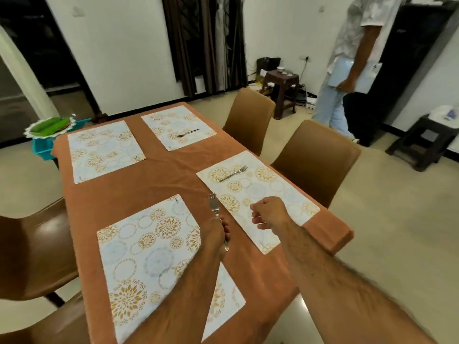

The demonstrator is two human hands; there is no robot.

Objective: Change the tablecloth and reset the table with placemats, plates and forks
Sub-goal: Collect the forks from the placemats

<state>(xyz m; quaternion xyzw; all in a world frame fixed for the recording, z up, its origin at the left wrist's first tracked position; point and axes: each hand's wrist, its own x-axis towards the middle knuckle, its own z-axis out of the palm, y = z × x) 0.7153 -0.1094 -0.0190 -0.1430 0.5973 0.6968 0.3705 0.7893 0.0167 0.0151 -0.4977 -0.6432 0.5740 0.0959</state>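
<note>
Left hand grasps a fork by the handle, tines up and forward, over the gap between the near mats. It may hold more than one fork, since the handles are hidden in the fist. Right hand is clenched loosely over the right near mat and holds nothing I can see.

Orange cloth is on the desk with four mats. Forks lie on the right near mat and the far right mat. The left near mat and far left mat are bare.

Risks:
- Fork dropped askew or sliding off the slick mat.
- A forearm dragging the left near mat or rucking the cloth.
- Far left mat is a long reach.

Hard to see:
- No plates on the desk. Green stack on the blue crate beyond the far corner is perhaps plates, but it is blurred.
- Bottom edge of the left near mat is covered by the arm.
</note>
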